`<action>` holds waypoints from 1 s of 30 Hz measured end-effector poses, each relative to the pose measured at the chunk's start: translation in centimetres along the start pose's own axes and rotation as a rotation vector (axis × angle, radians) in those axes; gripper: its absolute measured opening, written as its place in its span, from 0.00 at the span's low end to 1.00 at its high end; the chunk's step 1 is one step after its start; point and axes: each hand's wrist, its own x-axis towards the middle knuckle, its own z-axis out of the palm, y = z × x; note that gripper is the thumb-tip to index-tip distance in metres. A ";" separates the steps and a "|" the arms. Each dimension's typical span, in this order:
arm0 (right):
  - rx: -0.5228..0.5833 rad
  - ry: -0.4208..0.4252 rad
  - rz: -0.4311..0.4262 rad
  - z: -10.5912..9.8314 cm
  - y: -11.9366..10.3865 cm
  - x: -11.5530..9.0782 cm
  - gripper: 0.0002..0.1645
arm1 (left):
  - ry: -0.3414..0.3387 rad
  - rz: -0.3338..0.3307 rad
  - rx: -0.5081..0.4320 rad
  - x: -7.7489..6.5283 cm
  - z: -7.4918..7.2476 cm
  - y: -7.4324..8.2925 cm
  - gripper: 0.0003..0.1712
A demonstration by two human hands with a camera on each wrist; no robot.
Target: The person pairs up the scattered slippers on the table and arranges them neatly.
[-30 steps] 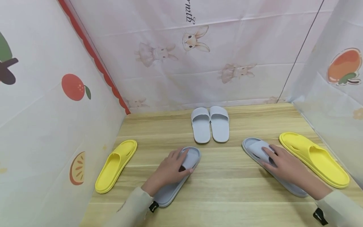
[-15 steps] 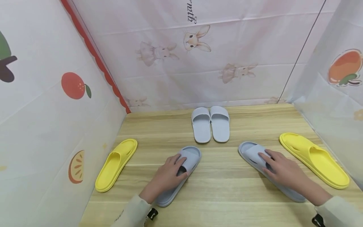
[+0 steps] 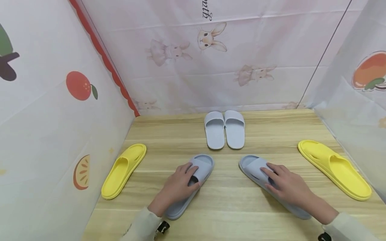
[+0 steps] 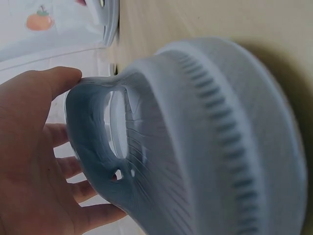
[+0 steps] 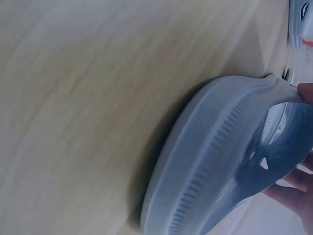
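My left hand (image 3: 180, 184) lies over the strap of a grey slipper (image 3: 205, 165) left of the middle, its toe pointing away and to the right. In the left wrist view the thumb and fingers are spread to either side of the strap of this slipper (image 4: 230, 122). Across from it, my right hand (image 3: 289, 187) grips the strap of a matching grey slipper (image 3: 256, 165), toe angled away and to the left. Thumb and fingertips sit on opposite sides of that strap in the right wrist view, where the slipper's sole (image 5: 188, 156) is close over the wood. Both heels are partly hidden by the hands.
A pair of pale grey slides (image 3: 215, 135) stands side by side near the back wall (image 3: 181, 87). One yellow slipper (image 3: 116, 177) lies along the left wall, another yellow slipper (image 3: 346, 174) along the right wall. Printed sheets cover the walls around the wooden floor (image 3: 229, 207).
The right hand has moved left with its grey slipper, away from the yellow one. The left hand and its slipper have stayed nearly in place. The head view has shifted slightly.
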 end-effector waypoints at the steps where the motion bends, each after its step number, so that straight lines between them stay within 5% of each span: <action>1: 0.005 0.000 -0.007 0.0 -0.3 0.1 0.36 | 0.001 -0.003 -0.001 -0.1 0.1 0.0 0.40; 14: 0.050 0.065 -0.133 1.4 -3.7 2.5 0.36 | 0.090 -0.044 0.046 -0.9 1.1 1.0 0.39; 23: 0.075 0.068 -0.129 2.4 -5.8 4.3 0.36 | 0.191 -0.072 0.066 -1.1 1.8 2.4 0.37; 30: 0.081 0.059 -0.103 2.9 -7.7 5.9 0.36 | 0.219 -0.176 0.023 -1.4 1.8 3.5 0.37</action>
